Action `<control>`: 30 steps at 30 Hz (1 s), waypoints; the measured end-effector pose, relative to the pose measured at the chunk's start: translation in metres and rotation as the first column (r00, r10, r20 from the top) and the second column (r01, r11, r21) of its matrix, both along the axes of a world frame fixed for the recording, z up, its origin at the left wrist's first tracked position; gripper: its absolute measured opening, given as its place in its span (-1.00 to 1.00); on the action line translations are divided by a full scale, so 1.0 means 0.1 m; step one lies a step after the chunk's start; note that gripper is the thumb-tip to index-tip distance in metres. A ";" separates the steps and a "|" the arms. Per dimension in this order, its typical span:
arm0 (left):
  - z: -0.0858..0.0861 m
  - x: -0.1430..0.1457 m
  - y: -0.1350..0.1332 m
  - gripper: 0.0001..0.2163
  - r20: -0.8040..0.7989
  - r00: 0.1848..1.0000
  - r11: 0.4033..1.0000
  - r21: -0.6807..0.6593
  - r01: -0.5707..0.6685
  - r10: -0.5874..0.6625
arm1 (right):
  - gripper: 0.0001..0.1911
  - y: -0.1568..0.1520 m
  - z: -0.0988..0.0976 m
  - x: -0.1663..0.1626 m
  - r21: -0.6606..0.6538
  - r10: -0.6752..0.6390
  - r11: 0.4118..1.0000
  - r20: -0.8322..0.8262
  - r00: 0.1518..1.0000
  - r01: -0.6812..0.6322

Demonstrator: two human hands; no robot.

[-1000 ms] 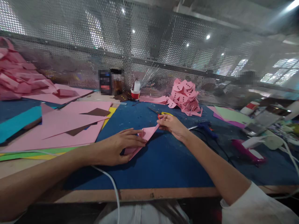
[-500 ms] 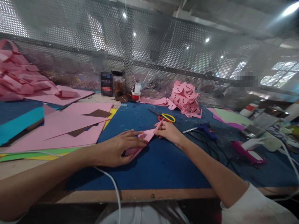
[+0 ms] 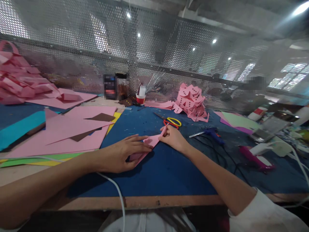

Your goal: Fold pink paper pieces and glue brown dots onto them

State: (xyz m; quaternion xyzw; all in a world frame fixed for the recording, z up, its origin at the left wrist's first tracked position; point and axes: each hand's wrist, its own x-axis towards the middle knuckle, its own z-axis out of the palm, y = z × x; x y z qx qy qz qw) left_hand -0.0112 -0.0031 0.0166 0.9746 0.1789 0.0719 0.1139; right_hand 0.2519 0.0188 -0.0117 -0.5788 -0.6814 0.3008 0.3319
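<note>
A folded piece of pink paper (image 3: pixel 151 141) lies on the blue mat (image 3: pixel 169 167) in front of me. My left hand (image 3: pixel 120 154) lies flat on its near end, fingers stretched out and pressing it down. My right hand (image 3: pixel 172 138) pinches the paper's far pointed tip between thumb and fingers, lifting that tip slightly. Just beyond my right hand lie scissors (image 3: pixel 172 121) with yellow and red handles.
Large pink sheets (image 3: pixel 72 129) with brown scraps cover the left. A heap of pink dotted paper pieces (image 3: pixel 191 101) sits at the back, by a red cup (image 3: pixel 140 96) and jars. Glue guns (image 3: pixel 256 158) and cables lie right. A perforated metal screen (image 3: pixel 154 58) closes the back.
My right hand has drawn the paper's tip back toward me and to the left, uncovering the scissors. My left hand has stayed pressed on the paper.
</note>
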 end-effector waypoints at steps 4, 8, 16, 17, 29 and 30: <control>-0.01 0.00 0.00 -0.41 0.004 1.000 1.000 -0.003 -0.003 0.003 | -0.62 0.00 -0.02 -0.01 0.019 0.016 1.000 0.001 1.000 -0.016; -0.01 0.00 0.00 -0.39 -0.001 1.000 1.000 -0.004 -0.004 0.004 | -0.64 -0.02 -0.04 -0.02 0.057 0.006 0.998 0.038 0.999 -0.008; -0.01 0.00 0.01 -0.37 0.030 1.000 1.000 -0.018 0.005 -0.004 | -0.67 -0.06 -0.04 -0.06 0.129 -0.044 0.991 0.195 0.980 0.019; -0.01 0.00 0.01 -0.36 0.037 0.999 1.000 -0.021 0.006 -0.006 | -0.67 -0.08 -0.03 -0.07 0.134 -0.054 0.991 0.224 0.973 0.024; -0.01 0.00 0.01 -0.36 0.085 0.996 0.999 -0.031 0.015 -0.013 | -0.81 -0.24 0.09 -0.19 0.246 -0.100 0.969 0.474 0.875 -0.023; -0.01 0.01 0.01 -0.37 0.080 0.997 0.999 -0.030 0.014 -0.011 | -0.82 -0.24 0.07 -0.19 0.265 -0.098 0.963 0.488 0.868 -0.040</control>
